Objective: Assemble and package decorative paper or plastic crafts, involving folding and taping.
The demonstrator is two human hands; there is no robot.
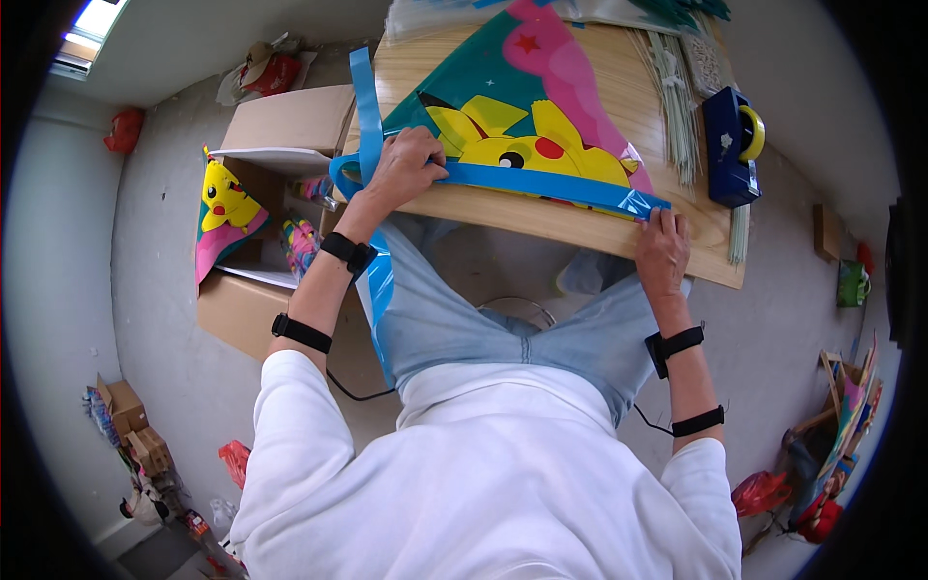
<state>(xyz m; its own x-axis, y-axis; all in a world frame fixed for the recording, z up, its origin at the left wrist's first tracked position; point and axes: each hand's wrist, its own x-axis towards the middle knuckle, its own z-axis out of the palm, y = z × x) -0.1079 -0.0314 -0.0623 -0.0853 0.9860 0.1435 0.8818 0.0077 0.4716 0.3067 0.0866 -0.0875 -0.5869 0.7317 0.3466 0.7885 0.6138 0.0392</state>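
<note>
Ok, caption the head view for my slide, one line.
Left hand and right hand hold a blue strip along the near edge of a printed sheet on a table.

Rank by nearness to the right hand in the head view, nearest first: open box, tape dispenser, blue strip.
1. Blue strip: right end at the right hand.
2. Tape dispenser: right side of the table.
3. Open box: left of the table.

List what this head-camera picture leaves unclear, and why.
Head view:
Shiny blue plastic strip: part hidden beneath the bare left hand.
Green, pink and yellow triangular plastic sheet: tip cut off by the upper edge.
Brown cardboard boxes, lower left: contents too small to tell.
</note>
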